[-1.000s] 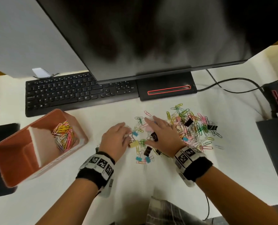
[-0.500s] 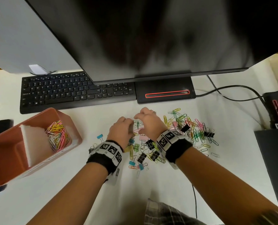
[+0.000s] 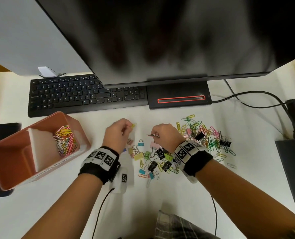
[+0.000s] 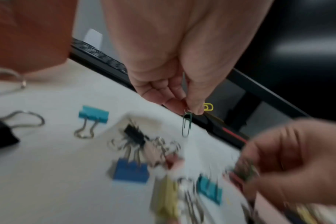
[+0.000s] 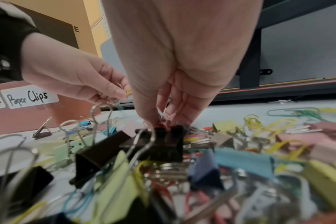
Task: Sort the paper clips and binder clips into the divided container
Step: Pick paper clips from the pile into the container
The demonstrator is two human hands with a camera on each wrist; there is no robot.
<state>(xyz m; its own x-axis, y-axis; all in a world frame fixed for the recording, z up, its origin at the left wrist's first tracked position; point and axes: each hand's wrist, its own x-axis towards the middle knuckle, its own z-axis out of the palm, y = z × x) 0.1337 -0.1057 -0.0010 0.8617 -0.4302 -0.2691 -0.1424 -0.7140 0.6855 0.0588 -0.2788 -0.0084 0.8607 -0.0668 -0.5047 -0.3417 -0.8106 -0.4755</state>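
Two hands are working over the mixed pile on the counter point(image 3: 186, 195). The left hand point(image 3: 116, 135) is pinching a green paper clip point(image 4: 186, 126) between thumb and fingertips, with a yellow paper clip point(image 3: 133, 125) showing just past them. The right hand point(image 3: 166, 135) is pinching small clips at the pile's near edge; which ones is blurred. The divided container point(image 3: 8, 169) is sitting to the left, well apart, paper clips point(image 3: 65, 140) already lying in its right compartment. To do this step well, I judge the left hand should be keeping a firm pinch, carrying straight to that compartment, and shaking loose anything tangled first. Compared with half a second ago, both hands have drawn apart and lifted off the pile.
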